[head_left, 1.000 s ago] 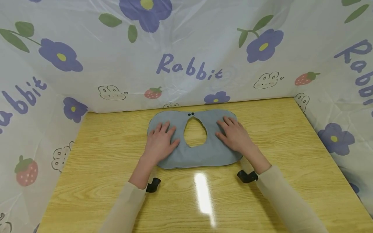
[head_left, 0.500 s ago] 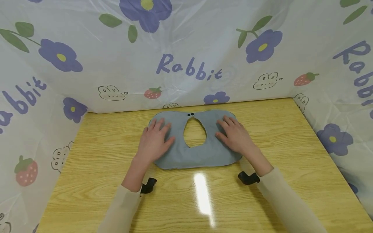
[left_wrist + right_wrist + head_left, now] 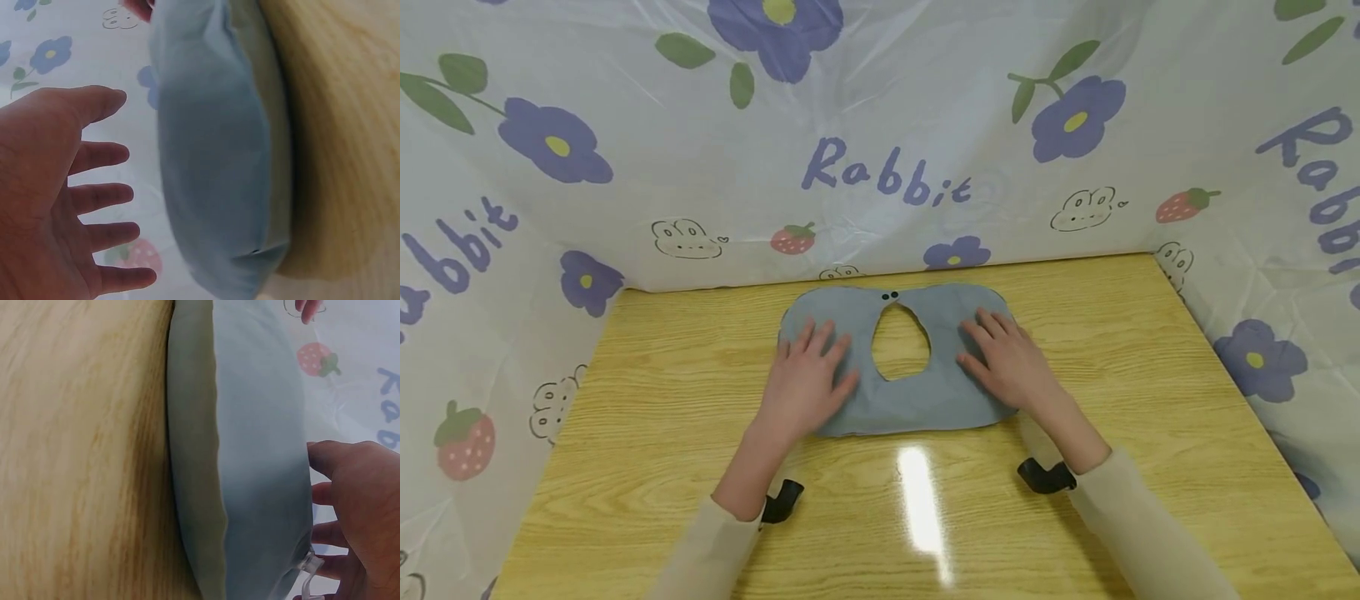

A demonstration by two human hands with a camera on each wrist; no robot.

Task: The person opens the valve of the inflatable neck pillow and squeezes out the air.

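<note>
A grey-blue inflatable neck pillow [image 3: 910,408] lies flat on the wooden table, plump along its side, its two upper ends meeting around a central hole. Two small black snaps [image 3: 890,296] show where those ends meet. Above the pillow's left half is my left hand [image 3: 801,379], fingers spread; the left wrist view shows a gap between this hand and the cloth. Over the right half my right hand [image 3: 1013,358] has its fingers extended. In the right wrist view its thumb appears at the pillow's surface, near a clear plastic valve [image 3: 310,562]; contact is hard to tell.
The wooden table [image 3: 625,467] extends around the pillow, with a bright light reflection in front. White patterned cloth [image 3: 880,100] walls it at the back and both sides. Black wrist mounts [image 3: 784,502] hang below both forearms.
My left hand went left and away from me, then came back toward me above the pillow. My right hand has shifted slightly right and toward me. The pillow stays in place.
</note>
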